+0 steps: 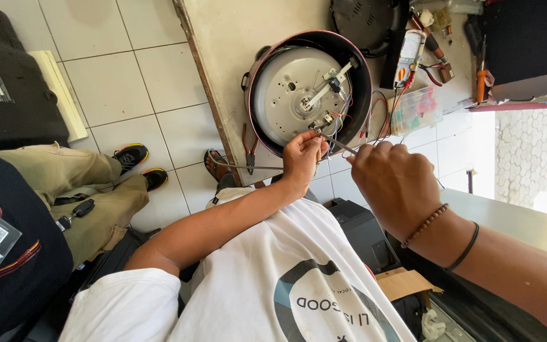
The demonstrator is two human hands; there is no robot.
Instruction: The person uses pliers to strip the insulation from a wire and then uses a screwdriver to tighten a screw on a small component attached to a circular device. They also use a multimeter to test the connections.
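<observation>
Two hands meet at the rim of an upturned rice cooker, the landmark for everything in this single head view, which is rotated so that the floor lies to one side. The left hand is curled at the cooker's edge, fingertips pinched at the bundle of coloured wires spilling from the base; just what it pinches is hidden behind its own knuckles. The right hand, wearing a bead bracelet and a dark band at the wrist, is closed in a fist around a thin metal tool whose tip points into the wiring; the handle is buried in the fist, so its kind is hard to make out. The cooker's exposed grey underside carries a metal strip and small terminals, too small to read clearly. Just beside the cooker lie red-handled pliers on the pale worktop, and beyond it a multimeter, a clear plastic parts box and an orange-handled screwdriver; a dark round lid past the cooker is cut off by the frame edge. Away from the worktop, the floor is pale square tile, where another person sits in khaki trousers and black shoes, their upper body cut off. Bright daylight washes out the far side beyond the cooker.
</observation>
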